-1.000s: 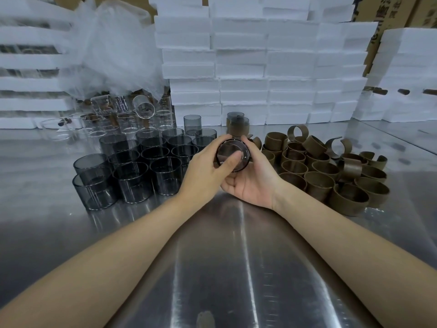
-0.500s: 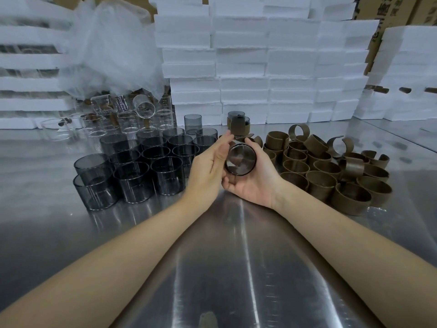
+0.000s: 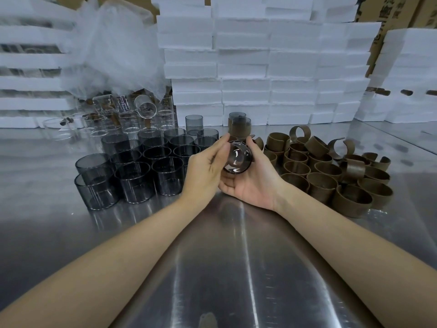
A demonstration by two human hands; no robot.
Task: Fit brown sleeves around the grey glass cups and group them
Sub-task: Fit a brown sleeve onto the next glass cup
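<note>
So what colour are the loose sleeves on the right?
The sleeves are brown, seen best in the head view.

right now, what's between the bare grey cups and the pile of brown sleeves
In the head view, the left hand and right hand hold one grey cup there, turned end-on to the camera; sleeved cups stand just behind.

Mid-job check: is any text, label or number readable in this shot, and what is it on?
Cardboard box, top right: large dark printed characters, cut off by the frame edge and too partial to read.
Clear glass beakers, back left: fine printed scale marks, too small to read.
Held cup, grey cups, brown sleeves, foam blocks: no text visible.
</note>
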